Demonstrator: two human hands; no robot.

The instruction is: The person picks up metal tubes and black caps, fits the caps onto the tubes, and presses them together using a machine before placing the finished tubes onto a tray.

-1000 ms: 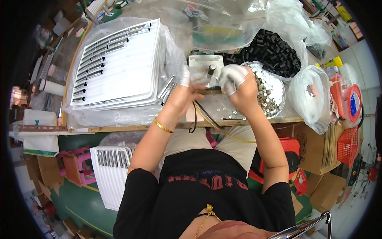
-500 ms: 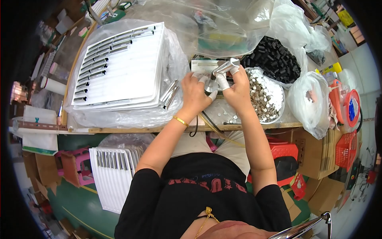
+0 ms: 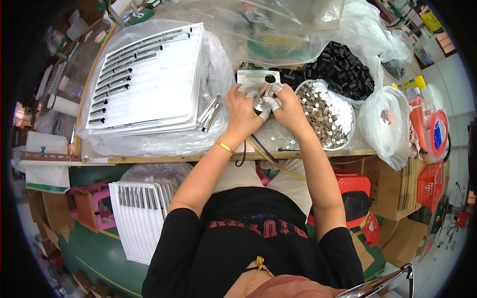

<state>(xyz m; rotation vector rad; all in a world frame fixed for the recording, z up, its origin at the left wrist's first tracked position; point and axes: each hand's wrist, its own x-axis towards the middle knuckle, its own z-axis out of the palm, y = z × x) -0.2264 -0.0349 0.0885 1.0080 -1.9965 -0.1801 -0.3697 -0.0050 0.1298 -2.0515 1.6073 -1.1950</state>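
A short chrome tube (image 3: 269, 85) with a black upper end stands nearly upright between my hands. My left hand (image 3: 242, 113), with white finger covers on several fingertips, closes around its lower part from the left. From the other side my right hand (image 3: 289, 111), also in white finger covers, grips the tube with thumb and fingers. Shiny round metal (image 3: 260, 103) shows between the hands below the tube; my fingers hide much of it. Left of my left hand lie loose chrome tubes (image 3: 210, 112) on clear plastic.
A white foam sheet stack (image 3: 164, 84) carries rows of chrome tubes. To the right are a tub of small metal discs (image 3: 325, 116) and a pile of black plastic pieces (image 3: 343, 72). A tied plastic bag (image 3: 387, 126) sits at the right edge. More foam sheets (image 3: 136, 223) stand below the table.
The chrome tube has gone from tilted toward the right to nearly upright, its black end now facing up. My right hand has moved slightly left and down with it.
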